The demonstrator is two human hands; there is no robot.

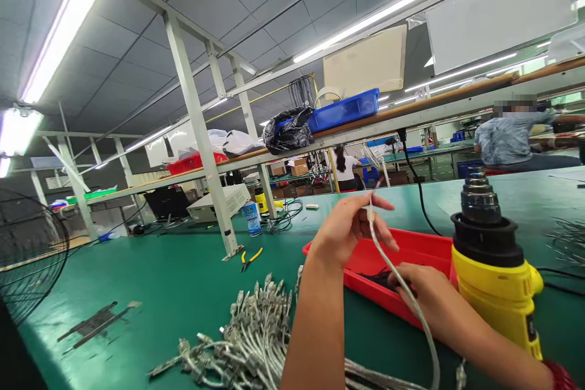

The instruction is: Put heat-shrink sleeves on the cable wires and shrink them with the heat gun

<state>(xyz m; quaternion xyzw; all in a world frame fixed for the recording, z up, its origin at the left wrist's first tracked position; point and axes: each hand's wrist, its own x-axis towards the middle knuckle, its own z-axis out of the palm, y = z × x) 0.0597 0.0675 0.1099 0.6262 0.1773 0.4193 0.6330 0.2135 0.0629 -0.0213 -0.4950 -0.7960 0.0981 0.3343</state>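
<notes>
My left hand (354,228) is raised over the red tray (420,244), its fingers closed on the upper end of a clear-jacketed cable (404,286). The cable curves down past my right wrist. My right hand (420,289) reaches into the tray at small black pieces (381,277); its fingertips are partly hidden, so what they hold cannot be made out. A large bundle of similar cables with connector ends (256,329) lies on the green table, left of my left forearm. The yellow heat gun (493,292) stands nozzle up, right of the tray.
Yellow-handled pliers (251,259), a blue spray can (252,219) and a white metal post (196,122) are beyond the bundle. A shelf above holds a blue tray (345,113). Dark wires (569,241) lie at right. Two people sit farther back. A fan (27,250) is at left.
</notes>
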